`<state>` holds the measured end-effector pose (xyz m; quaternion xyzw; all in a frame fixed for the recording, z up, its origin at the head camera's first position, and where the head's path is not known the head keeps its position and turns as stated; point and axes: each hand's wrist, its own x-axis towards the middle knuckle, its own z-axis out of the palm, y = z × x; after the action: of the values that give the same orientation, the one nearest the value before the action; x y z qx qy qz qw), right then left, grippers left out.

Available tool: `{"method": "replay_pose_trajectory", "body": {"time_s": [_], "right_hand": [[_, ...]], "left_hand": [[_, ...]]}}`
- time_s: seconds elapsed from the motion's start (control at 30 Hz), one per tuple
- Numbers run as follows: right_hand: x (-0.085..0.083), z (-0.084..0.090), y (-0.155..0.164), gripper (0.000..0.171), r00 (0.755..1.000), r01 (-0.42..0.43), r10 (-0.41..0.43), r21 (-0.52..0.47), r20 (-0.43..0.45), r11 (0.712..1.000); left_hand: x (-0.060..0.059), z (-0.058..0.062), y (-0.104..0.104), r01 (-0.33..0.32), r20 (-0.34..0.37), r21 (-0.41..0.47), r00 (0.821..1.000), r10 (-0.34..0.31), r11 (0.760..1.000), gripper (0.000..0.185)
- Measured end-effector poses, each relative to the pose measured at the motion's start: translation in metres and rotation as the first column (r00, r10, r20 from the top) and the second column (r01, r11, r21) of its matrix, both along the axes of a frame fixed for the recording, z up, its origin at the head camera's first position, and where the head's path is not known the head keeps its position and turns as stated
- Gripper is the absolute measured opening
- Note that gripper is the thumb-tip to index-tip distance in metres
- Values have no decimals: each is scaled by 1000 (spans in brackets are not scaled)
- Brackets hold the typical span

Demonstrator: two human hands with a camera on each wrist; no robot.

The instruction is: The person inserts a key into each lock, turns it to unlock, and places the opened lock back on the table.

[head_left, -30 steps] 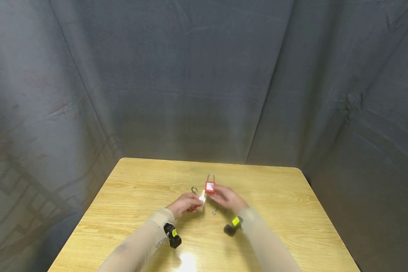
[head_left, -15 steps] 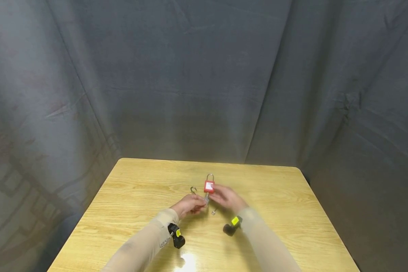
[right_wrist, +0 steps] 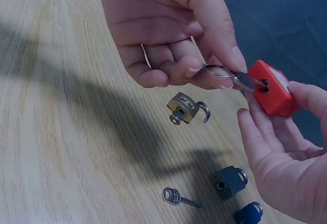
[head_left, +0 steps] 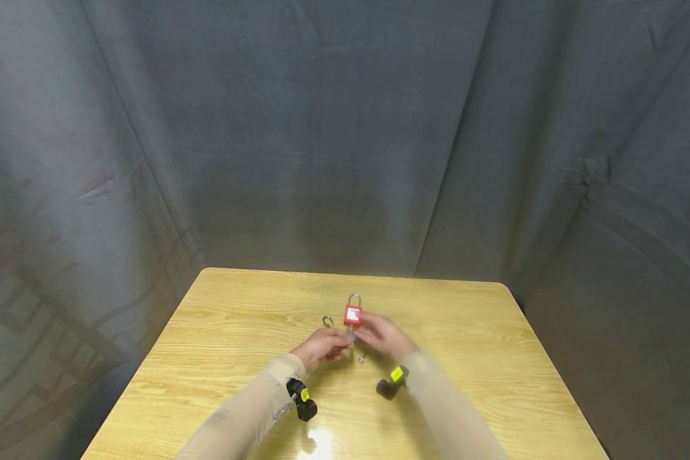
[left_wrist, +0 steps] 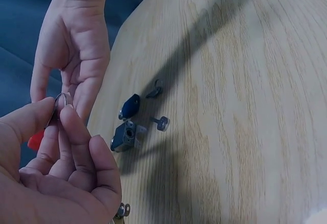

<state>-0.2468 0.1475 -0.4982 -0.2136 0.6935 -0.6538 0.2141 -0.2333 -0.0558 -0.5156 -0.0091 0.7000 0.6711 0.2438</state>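
Note:
In the head view my right hand (head_left: 386, 335) holds a red padlock (head_left: 352, 315) with a white label and its steel shackle pointing away. My left hand (head_left: 324, 347) is just below it. Seen from the right wrist, the left thumb and fingers pinch a key (right_wrist: 243, 81) with a metal ring (right_wrist: 219, 71) through its bow. The key's blade is at the keyhole in the padlock's underside. The left wrist view shows the ring (left_wrist: 60, 100) between the left fingertips, while most of the red padlock (left_wrist: 36, 140) is hidden behind the hand.
On the wooden table (head_left: 253, 300) lies a brass padlock (right_wrist: 183, 107) with its shackle open and a key in it. Nearby are a dark padlock (right_wrist: 230, 182), a blue padlock (right_wrist: 249, 214) and a loose key (right_wrist: 175, 197). Another key with a ring (left_wrist: 155, 89) lies beyond the blue padlock.
My left hand has moved slightly right, bringing the key from beside the red padlock to its underside. The right hand keeps hold of the padlock and has barely shifted left.

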Motion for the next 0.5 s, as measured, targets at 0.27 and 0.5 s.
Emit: {"method": "replay_pose_trajectory", "body": {"time_s": [0.27, 0.5], "right_hand": [[2, 0, 0, 48, 999, 27, -26, -13, 40, 1000], [1, -2, 2, 49, 999, -25, 25, -8, -40, 1000]], "left_hand": [[1, 1, 4, -18, -13, 4, 1000, 19, 1000, 27], [0, -1, 4, -54, -17, 13, 998, 54, 998, 27]]}}
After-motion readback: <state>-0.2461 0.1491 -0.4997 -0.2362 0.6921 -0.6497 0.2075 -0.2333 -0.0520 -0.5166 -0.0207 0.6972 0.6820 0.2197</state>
